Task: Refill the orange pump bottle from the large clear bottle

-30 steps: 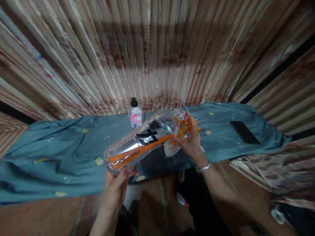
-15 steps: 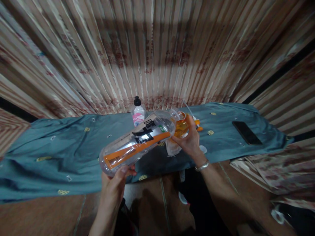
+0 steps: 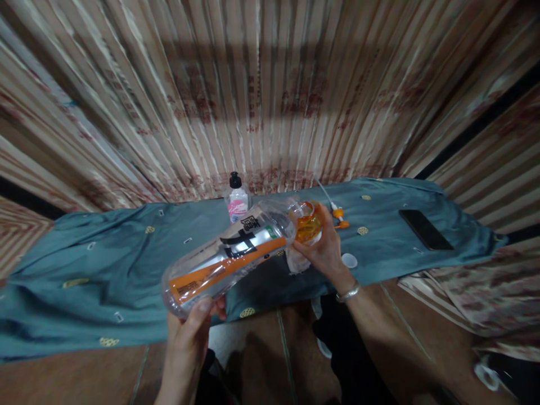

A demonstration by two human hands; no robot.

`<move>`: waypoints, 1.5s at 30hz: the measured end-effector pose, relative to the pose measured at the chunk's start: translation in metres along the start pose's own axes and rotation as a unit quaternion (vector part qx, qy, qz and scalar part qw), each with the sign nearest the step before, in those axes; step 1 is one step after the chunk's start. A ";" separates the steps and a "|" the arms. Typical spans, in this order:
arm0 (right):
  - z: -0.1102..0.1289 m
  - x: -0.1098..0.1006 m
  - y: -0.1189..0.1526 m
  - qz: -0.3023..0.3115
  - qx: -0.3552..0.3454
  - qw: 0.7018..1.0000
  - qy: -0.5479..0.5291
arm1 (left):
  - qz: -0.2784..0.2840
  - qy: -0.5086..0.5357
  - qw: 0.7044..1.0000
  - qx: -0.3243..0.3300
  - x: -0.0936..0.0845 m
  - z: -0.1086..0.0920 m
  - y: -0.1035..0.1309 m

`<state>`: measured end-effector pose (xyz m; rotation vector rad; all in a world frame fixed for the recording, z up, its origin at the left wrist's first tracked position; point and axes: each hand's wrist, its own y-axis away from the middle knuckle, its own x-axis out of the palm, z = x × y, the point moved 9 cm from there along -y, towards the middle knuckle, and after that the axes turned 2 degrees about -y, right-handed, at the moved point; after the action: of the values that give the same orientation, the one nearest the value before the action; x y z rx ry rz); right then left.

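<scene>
Held the large clear bottle (image 3: 230, 261) tilted, left hand (image 3: 189, 337) closed round its base, neck toward two o'clock; clasped the amber container (image 3: 307, 229) at its mouth in the right hand (image 3: 327, 247). Shifted both toward eight o'clock, exposing more orange fitting (image 3: 338, 214), keeping neck and rim close.

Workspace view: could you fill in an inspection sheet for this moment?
Surface: teal cloth, wrinkled at left.
Things in hand: clear bottle, slanted, its neck at the mouth of the orange bottle.
Clutter: black-capped bottle, pump, white disc, crumpled pale item, phone.
Hands: left hand grips the clear bottle's base; right hand holds the orange bottle.
Cables: nothing seen on the cloth.
Surroundings: patterned curtain, tiled floor.
</scene>
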<state>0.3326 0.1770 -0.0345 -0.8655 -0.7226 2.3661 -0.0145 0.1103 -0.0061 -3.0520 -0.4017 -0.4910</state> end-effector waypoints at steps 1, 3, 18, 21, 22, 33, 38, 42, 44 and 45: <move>0.000 0.000 0.000 0.000 -0.001 1.000 0.001 | 0.000 -0.001 1.000 0.002 0.000 -0.001 0.000; 0.000 0.000 0.001 -0.001 -0.005 1.000 0.001 | 0.001 -0.002 1.000 0.006 0.000 -0.003 0.000; -0.003 -0.003 0.003 0.010 0.009 1.000 -0.006 | -0.001 -0.024 0.999 0.034 0.004 -0.015 0.002; -0.005 -0.003 0.003 0.017 0.013 1.000 -0.007 | 0.004 -0.030 0.998 0.051 0.004 -0.019 0.001; -0.005 -0.004 0.003 0.019 0.013 1.000 -0.007 | 0.005 -0.031 0.998 0.057 0.004 -0.019 0.001; -0.002 -0.006 0.004 0.021 -0.007 1.000 -0.004 | 0.024 -0.034 0.994 0.101 -0.007 -0.014 -0.008; -0.004 -0.005 0.005 0.031 -0.002 1.000 -0.001 | 0.018 -0.036 0.996 0.081 0.000 -0.019 -0.003; -0.004 -0.005 0.005 0.032 -0.006 0.999 0.000 | 0.002 -0.027 0.998 0.056 0.002 -0.019 0.001; -0.004 -0.004 0.006 0.033 -0.008 0.999 0.002 | -0.004 -0.023 0.999 0.044 0.003 -0.018 0.003; -0.004 -0.004 0.006 0.033 -0.010 0.999 0.002 | -0.003 -0.024 0.999 0.042 0.003 -0.018 0.003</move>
<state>0.3369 0.1714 -0.0393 -0.9137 -0.7273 2.4183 -0.0162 0.1067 0.0119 -2.9861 -0.4228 -0.3917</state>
